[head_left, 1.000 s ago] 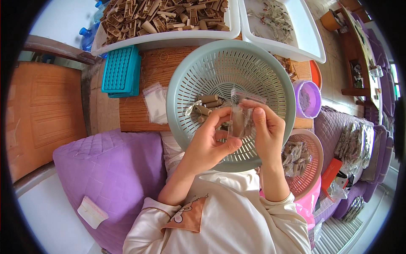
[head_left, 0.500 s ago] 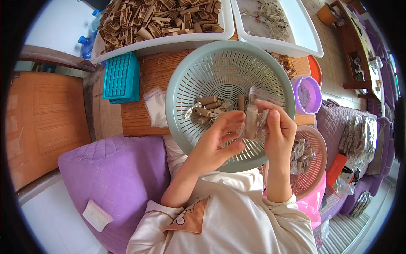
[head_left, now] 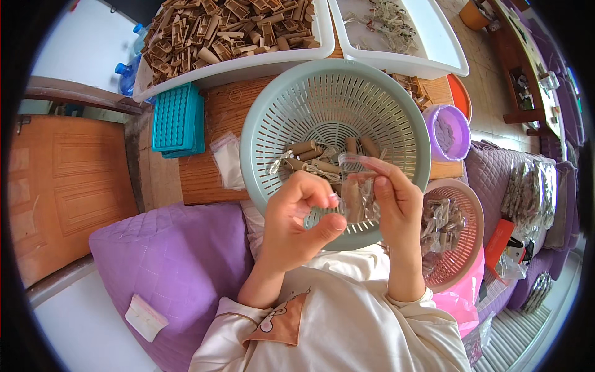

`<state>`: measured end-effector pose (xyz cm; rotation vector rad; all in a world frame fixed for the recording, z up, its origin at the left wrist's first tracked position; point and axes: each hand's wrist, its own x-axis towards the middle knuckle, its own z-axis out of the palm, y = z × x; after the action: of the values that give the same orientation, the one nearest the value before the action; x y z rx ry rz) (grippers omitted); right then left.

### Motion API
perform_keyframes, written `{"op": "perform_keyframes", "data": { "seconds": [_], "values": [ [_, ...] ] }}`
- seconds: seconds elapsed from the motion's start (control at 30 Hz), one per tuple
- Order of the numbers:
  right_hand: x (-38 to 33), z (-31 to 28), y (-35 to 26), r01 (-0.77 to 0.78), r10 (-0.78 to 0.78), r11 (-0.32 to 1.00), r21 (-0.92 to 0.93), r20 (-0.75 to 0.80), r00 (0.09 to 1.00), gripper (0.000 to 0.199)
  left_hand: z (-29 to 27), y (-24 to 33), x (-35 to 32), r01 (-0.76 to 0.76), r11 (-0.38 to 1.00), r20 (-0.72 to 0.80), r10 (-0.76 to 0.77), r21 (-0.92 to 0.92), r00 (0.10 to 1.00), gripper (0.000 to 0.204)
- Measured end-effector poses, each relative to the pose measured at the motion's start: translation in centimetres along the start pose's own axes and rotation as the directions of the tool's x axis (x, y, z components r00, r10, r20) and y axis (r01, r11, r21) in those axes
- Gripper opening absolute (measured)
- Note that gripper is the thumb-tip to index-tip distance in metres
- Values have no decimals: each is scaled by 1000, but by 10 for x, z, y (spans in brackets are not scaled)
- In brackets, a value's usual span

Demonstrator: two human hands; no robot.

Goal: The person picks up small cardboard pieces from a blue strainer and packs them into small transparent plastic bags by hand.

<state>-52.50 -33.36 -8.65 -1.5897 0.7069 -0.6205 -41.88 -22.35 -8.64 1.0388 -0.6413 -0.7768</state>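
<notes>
Over the grey-green colander (head_left: 253, 118), my right hand (head_left: 400, 208) pinches a small clear plastic bag (head_left: 354, 201) along its side. A tan cylinder and some wire-like bits show through its film. Close to the bag's left edge is my left hand (head_left: 300, 214), its fingers bent and its thumb held apart from them. I see nothing gripped in it, though a shiny spot shows at its fingertips. Beneath the hands, several brown cylinders (head_left: 302, 147) with pale wires lie on the colander's bottom.
A white tub (head_left: 248, 61) of brown plastic parts and another white tub (head_left: 421, 67) with wired bits stand behind. Stacked teal trays (head_left: 176, 118) and flat clear bags (head_left: 228, 164) lie left. A purple container (head_left: 458, 133) and pink basket (head_left: 477, 235) holding filled bags stand right.
The bag has come slightly left and lower with my right hand. My left hand's fingers have curled in from a straighter pose. The view has shifted a little.
</notes>
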Motion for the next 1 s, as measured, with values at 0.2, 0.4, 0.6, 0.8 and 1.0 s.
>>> {"op": "perform_keyframes", "data": {
  "seconds": [0.2,0.4,0.6,0.8,1.0],
  "values": [
    [-4,1,0,7,-4,997,-74,35,999,20,-1,-12,1,-184,982,-285,190,48,940,28],
    [-8,1,0,-40,46,997,-70,93,995,20,12,6,-4,0,1000,-244,-5,-20,970,16],
    [-10,2,-6,38,-10,983,-181,157,988,23,13,8,-4,-75,722,-1,104,688,995,18],
    [-16,4,-11,315,-216,826,-468,254,943,25,12,0,1,-251,497,106,302,831,947,19],
    [-20,4,-15,410,-239,719,-561,355,904,18,-1,-2,11,-208,613,95,212,762,973,9]
  ]
}}
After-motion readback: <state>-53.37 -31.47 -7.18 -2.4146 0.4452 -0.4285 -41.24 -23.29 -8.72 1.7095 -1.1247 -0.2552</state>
